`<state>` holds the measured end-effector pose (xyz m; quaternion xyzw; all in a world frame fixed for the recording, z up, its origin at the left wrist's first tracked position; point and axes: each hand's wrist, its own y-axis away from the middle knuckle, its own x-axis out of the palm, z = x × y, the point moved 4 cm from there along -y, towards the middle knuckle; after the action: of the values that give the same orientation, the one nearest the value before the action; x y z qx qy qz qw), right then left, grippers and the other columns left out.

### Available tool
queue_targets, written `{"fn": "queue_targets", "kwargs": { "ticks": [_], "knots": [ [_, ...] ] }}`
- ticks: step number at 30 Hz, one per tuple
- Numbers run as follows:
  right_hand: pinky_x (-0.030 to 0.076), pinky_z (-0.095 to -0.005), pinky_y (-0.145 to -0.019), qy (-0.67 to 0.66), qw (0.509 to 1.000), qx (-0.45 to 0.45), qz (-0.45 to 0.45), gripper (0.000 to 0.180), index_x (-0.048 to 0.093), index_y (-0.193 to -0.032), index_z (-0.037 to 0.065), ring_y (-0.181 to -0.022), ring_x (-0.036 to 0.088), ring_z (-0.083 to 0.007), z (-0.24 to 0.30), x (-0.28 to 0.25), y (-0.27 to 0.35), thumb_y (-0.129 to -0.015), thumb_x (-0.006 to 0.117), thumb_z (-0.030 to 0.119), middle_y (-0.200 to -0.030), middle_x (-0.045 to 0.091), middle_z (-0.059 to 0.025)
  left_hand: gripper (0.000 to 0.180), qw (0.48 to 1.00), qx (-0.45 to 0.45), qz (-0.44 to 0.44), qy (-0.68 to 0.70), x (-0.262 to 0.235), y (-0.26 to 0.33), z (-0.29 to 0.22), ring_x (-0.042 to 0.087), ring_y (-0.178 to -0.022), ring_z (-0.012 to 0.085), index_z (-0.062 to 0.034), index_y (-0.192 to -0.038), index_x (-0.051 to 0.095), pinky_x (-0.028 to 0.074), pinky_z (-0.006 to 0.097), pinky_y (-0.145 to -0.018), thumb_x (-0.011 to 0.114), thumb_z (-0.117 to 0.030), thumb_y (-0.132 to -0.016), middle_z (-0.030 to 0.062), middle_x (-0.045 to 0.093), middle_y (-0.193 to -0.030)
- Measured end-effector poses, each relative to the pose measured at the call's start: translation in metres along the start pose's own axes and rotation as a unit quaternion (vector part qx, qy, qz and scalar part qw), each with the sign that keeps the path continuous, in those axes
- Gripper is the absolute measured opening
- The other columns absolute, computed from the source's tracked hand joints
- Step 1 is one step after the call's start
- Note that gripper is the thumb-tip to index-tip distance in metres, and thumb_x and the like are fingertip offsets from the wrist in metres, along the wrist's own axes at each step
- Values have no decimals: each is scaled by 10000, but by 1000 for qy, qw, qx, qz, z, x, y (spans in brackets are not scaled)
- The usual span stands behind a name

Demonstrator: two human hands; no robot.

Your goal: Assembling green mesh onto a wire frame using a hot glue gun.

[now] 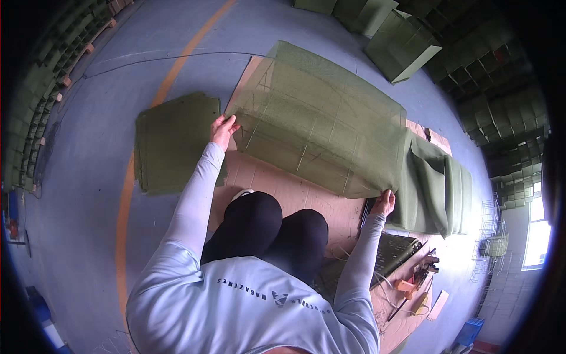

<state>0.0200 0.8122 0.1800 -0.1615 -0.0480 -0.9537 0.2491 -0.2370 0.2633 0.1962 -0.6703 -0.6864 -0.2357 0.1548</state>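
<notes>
Mesh (330,112), upper ctr of frame: my L hand (223,131) pinches its left edge, R hand (384,204) its lower-right edge, fingers narrow; IMO keep pull even, w/o creases.

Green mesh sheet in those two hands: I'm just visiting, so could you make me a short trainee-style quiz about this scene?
1. Where does the stack of flat green sheets lie from the green mesh sheet?
A) To its left
B) To its right
C) On top of it

2. True or false: the left hand and the right hand both grip the green mesh sheet.

3. What thin things show through the green mesh sheet?

Key: 1. A. 2. True. 3. Straight wires.
</notes>
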Motion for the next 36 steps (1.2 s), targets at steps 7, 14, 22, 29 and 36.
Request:
{"fn": "queue_targets", "kwargs": {
  "ticks": [7, 14, 22, 29, 36],
  "knots": [
    [366, -168, -452, -27, 1000, -3, 14, 80, 532, -832, 94, -631, 534, -76, 2, -8, -9, -835, 587, 153, -730, 562, -1, 159, 1000, 15, -12, -18, 17, 2, -5, 556, -777, 101, -90, -953, 579, 461, 267, -701, 611, -100, -798, -2, 592, -891],
    [372, -179, -440, -42, 999, 12, 17, 84, 536, -844, 100, -629, 569, -95, 4, -5, -4, -828, 596, 156, -758, 581, -2, 160, 999, 22, -23, -37, 10, 2, -3, 560, -726, 91, -73, -912, 573, 472, 250, -657, 641, -99, -769, -4, 593, -842],
    [365, -173, -410, 10, 999, 32, 7, 118, 544, -889, 97, -628, 571, -103, -7, -13, -16, -815, 613, 160, -785, 585, -10, 209, 972, 140, -122, -145, -7, -3, 13, 537, -670, 53, -24, -902, 602, 443, 198, -589, 682, -96, -723, -10, 606, -789],
    [357, -173, -383, 64, 997, 41, -5, 113, 529, -841, 124, -574, 543, -75, 1, -17, -20, -816, 614, 195, -721, 579, -3, 144, 981, 99, -98, -134, -3, -4, 11, 529, -584, 59, -30, -759, 557, 448, 197, -554, 688, -68, -714, 9, 582, -692],
    [368, -193, -389, 110, 993, 51, -9, 126, 540, -865, 108, -517, 523, -94, 4, -15, -17, -815, 613, 198, -695, 583, -36, 152, 989, 95, -55, -103, -7, -8, 14, 524, -568, 61, -39, -751, 548, 437, 197, -547, 692, -70, -711, 7, 582, -664]
  ]
}}
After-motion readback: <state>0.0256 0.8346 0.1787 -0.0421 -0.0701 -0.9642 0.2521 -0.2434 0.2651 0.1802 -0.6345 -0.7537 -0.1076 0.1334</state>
